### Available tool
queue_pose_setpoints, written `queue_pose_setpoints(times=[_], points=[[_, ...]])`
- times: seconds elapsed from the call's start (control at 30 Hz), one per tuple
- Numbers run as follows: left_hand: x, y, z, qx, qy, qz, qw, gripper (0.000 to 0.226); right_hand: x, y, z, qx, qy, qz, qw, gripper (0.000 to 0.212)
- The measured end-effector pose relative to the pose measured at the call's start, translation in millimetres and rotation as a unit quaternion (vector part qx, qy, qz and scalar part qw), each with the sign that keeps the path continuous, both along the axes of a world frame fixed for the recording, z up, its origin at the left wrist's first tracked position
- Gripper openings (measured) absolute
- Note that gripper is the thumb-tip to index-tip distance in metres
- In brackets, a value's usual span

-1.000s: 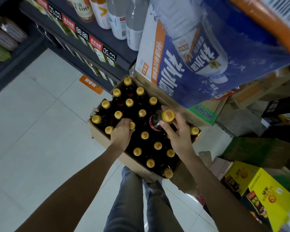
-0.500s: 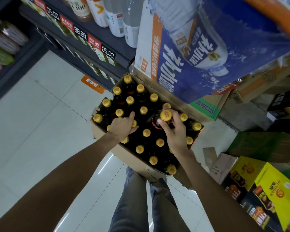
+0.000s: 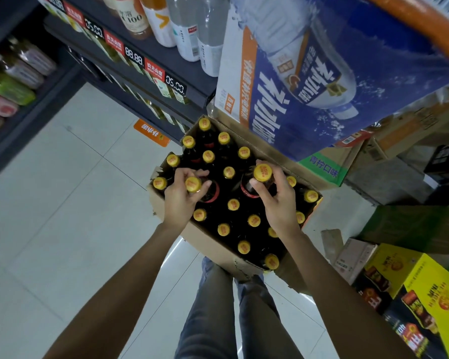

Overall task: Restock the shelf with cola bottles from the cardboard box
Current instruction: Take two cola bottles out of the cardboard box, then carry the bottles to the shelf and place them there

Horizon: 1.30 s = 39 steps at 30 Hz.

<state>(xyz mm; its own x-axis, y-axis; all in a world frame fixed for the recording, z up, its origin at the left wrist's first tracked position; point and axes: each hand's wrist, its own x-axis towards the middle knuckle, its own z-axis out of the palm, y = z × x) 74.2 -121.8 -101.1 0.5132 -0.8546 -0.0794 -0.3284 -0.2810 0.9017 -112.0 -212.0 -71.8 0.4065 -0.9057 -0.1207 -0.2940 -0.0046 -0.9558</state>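
An open cardboard box (image 3: 208, 240) stands on the floor, packed with several dark cola bottles with yellow caps. My left hand (image 3: 179, 200) grips the neck of one cola bottle (image 3: 210, 193), raised above its neighbours so its red label shows. My right hand (image 3: 279, 203) grips the neck of a second cola bottle (image 3: 262, 172), also raised out of the rows. The dark shelf (image 3: 151, 57) with price tags runs along the upper left.
A large blue drinks carton (image 3: 322, 81) sits on other cartons behind the box. Yellow cartons (image 3: 425, 286) are stacked at the lower right. Drink bottles (image 3: 187, 29) stand on the shelf. Pale floor tiles (image 3: 62, 203) spread to the left. My legs are under the box.
My left hand has closed round a bottle neck and lifted it. The bottle in my right hand has risen a little more.
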Motion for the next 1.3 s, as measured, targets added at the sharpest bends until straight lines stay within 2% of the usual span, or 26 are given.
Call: queue_pose_setpoints(times=[0.1, 0.17, 0.3, 0.37, 0.43, 0.53, 0.7, 0.87, 0.93, 1.03, 1.17, 1.3], points=[[-1.6, 0.4, 36.3, -0.066, 0.012, 0.063, 0.996, 0.023, -1.4, 3.3, 23.2, -0.032, -0.031, -0.002, 0.999, 0.031], [-2.2, 4.1, 71.2, -0.130, 0.042, 0.135, 0.981, 0.019, 1.0, 8.9, 46.7, -0.042, -0.063, 0.001, 0.997, 0.027], [-1.0, 26.5, 136.1, -0.215, 0.071, 0.270, 0.936, 0.030, 12.3, 21.6, 103.0, -0.063, -0.089, 0.063, 0.992, 0.032], [5.4, 43.0, 160.1, -0.232, 0.127, 0.341, 0.902, 0.026, 20.9, 26.0, 131.4, -0.076, -0.074, 0.105, 0.989, 0.039], [16.6, 64.4, 178.2, -0.243, 0.162, 0.404, 0.867, 0.026, 34.9, 29.9, 155.9, -0.061, -0.074, 0.147, 0.985, 0.032], [34.9, 109.4, 188.8, -0.225, 0.169, 0.434, 0.856, 0.026, 68.4, 42.9, 170.9, -0.020, -0.082, 0.197, 0.977, 0.016], [52.1, 203.3, 185.6, -0.104, 0.086, 0.423, 0.896, 0.028, 138.7, 104.3, 152.4, 0.002, -0.060, 0.285, 0.957, 0.029], [92.4, 327.4, 170.3, -0.073, 0.070, 0.524, 0.846, 0.025, 227.5, 210.9, 124.8, -0.025, -0.014, 0.425, 0.905, 0.051], [117.0, 382.8, 162.9, -0.064, 0.067, 0.557, 0.825, 0.024, 268.5, 261.0, 113.2, -0.021, -0.001, 0.463, 0.886, 0.047], [157.7, 462.6, 162.4, -0.035, 0.053, 0.591, 0.804, 0.026, 334.0, 340.7, 105.6, -0.004, -0.007, 0.476, 0.879, 0.035], [226.8, 564.8, 168.5, -0.016, 0.026, 0.617, 0.787, 0.033, 426.2, 446.4, 113.4, -0.001, -0.017, 0.483, 0.876, 0.043], [303.0, 647.2, 184.4, -0.020, -0.010, 0.639, 0.769, 0.026, 514.8, 531.5, 133.0, -0.018, -0.049, 0.509, 0.859, 0.036]])
